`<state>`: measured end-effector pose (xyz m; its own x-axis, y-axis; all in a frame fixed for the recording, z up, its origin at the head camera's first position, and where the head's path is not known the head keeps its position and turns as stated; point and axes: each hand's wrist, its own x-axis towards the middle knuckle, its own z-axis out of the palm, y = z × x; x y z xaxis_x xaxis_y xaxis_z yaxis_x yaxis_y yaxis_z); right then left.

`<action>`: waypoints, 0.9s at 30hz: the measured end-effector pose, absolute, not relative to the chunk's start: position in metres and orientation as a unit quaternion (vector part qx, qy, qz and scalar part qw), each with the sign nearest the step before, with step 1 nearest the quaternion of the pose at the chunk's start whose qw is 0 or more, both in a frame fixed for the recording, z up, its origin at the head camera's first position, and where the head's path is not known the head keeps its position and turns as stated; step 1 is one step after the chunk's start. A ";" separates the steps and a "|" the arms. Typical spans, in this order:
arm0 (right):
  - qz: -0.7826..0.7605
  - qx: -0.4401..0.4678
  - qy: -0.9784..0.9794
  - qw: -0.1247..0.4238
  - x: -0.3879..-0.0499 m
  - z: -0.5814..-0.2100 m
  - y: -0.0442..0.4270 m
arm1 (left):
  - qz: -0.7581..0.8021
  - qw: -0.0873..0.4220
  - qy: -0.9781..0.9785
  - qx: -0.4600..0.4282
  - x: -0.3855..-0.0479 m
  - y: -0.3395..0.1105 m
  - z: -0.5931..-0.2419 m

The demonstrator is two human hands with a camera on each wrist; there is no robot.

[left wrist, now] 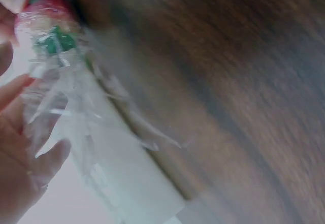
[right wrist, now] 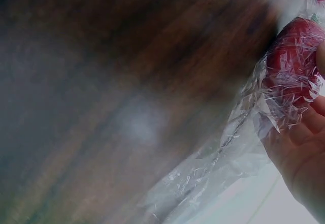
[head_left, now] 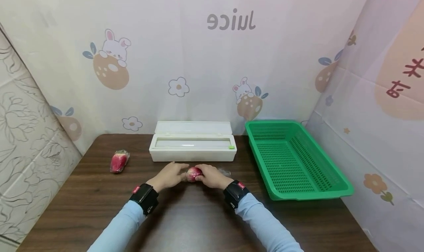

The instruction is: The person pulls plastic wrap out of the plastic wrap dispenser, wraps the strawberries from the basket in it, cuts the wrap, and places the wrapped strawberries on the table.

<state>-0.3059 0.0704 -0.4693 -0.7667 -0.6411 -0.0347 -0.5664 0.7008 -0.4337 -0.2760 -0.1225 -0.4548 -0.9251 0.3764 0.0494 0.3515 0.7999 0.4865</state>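
Observation:
A red fruit [head_left: 193,174] with a yellowish, green-stemmed end is wrapped in clear cling film just in front of the white box. My right hand [head_left: 212,175] grips it between thumb and fingers, also seen from close by in the right wrist view, where loose film [right wrist: 203,178] trails from the wrapped fruit [right wrist: 292,56]. On the other side, my left hand [head_left: 168,175] has its fingers spread and relaxed beside the fruit's stem end. In the left wrist view, crumpled loose film [left wrist: 51,94] lies against those fingers.
Behind the hands stands a white cling film dispenser [head_left: 193,155] with its lid raised and a green slider cutter. Another film-wrapped red fruit [head_left: 119,161] lies at the table's left. To the right sits a green plastic basket [head_left: 272,187]. Printed curtains border the brown table [head_left: 198,222].

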 end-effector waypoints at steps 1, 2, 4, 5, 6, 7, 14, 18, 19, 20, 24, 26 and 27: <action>-0.208 -0.326 0.918 0.093 -0.306 -0.470 0.071 | 0.253 0.007 0.948 0.194 -0.274 -0.123 -0.453; -0.211 -0.324 0.918 0.093 -0.306 -0.472 0.071 | 0.255 -0.009 0.947 0.195 -0.271 -0.124 -0.451; -0.219 -0.319 0.917 0.097 -0.307 -0.472 0.072 | 0.266 -0.032 0.943 0.200 -0.265 -0.126 -0.448; -0.223 -0.318 0.916 0.099 -0.307 -0.472 0.072 | 0.272 -0.039 0.940 0.202 -0.262 -0.128 -0.448; -0.228 -0.317 0.915 0.100 -0.307 -0.472 0.072 | 0.278 -0.044 0.938 0.203 -0.259 -0.129 -0.448; -0.234 -0.314 0.914 0.103 -0.307 -0.471 0.072 | 0.280 -0.050 0.937 0.204 -0.256 -0.130 -0.449; -0.338 -0.271 0.890 0.145 -0.305 -0.469 0.074 | 0.243 -0.111 0.935 0.232 -0.245 -0.135 -0.453; -0.424 -0.226 0.854 0.200 -0.301 -0.464 0.078 | 0.193 -0.169 0.927 0.273 -0.243 -0.135 -0.451; -0.442 -0.214 0.844 0.217 -0.299 -0.463 0.079 | 0.182 -0.180 0.924 0.284 -0.243 -0.135 -0.450; -0.458 -0.201 0.834 0.234 -0.298 -0.461 0.080 | 0.173 -0.191 0.920 0.295 -0.243 -0.135 -0.450; -0.501 -0.164 0.798 0.291 -0.291 -0.456 0.084 | 0.141 -0.213 0.911 0.323 -0.243 -0.135 -0.451; -0.513 -0.157 0.784 0.312 -0.289 -0.453 0.085 | 0.128 -0.221 0.910 0.328 -0.244 -0.135 -0.453; -0.516 -0.158 0.779 0.319 -0.287 -0.452 0.086 | 0.123 -0.225 0.909 0.329 -0.245 -0.136 -0.455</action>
